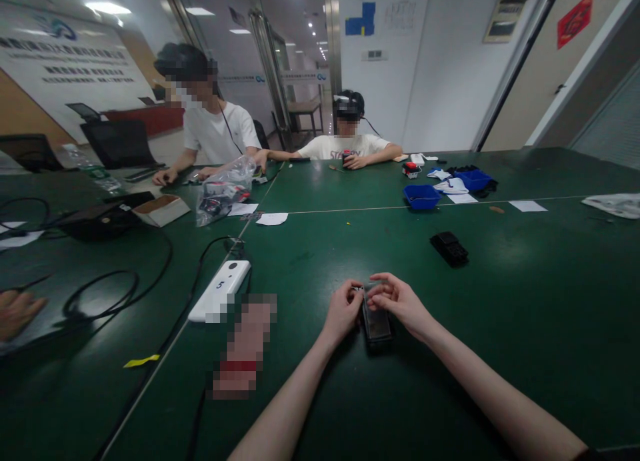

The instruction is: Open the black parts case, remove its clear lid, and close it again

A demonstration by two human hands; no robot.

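Both my hands meet over a small black rectangular device (377, 324) that lies on the green table (500, 327) in front of me. My left hand (344, 311) is curled, its fingers pinched at the device's top left corner. My right hand (397, 299) is bent over the top end, fingers pressed on it. What sits between the fingertips is too small to name.
A black block (449, 247) lies to the right beyond my hands. A white power strip (220, 289) with black cables lies to the left. Two blue trays (421, 197) and papers sit farther back. Two people sit at the far side; another person's hand (17, 311) shows at the left edge.
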